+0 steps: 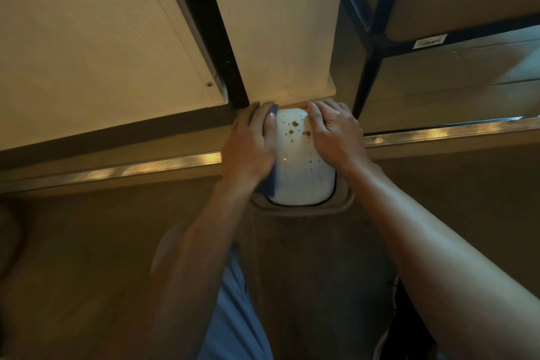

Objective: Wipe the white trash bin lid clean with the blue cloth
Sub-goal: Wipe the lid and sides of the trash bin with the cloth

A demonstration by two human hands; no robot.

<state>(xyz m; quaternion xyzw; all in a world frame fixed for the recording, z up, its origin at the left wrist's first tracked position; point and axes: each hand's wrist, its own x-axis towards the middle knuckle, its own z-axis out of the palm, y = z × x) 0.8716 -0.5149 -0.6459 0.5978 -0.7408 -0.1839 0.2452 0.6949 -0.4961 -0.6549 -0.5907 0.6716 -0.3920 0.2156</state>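
Wall behind; spotted lid (298, 161) btwn hands, L fingers (257, 117) pressing cloth (267, 187).

Dim overall, warm yellow-brown cast throughout. Brightest on the white lid (301, 166), almost glowing against the murk, brown specks crisp on it. Soft glints along the metal floor strip (140, 168), broken into patches. Cooler bluish light leaking in at far right by the blue shelf frame (377, 38). Deep shadow over the floor below and bottom left corner. Motion blur smearing the left hand (251, 140) and forearm; right hand (333, 128) sharper. Strong wide-angle bend, straight edges splaying outward toward the borders.
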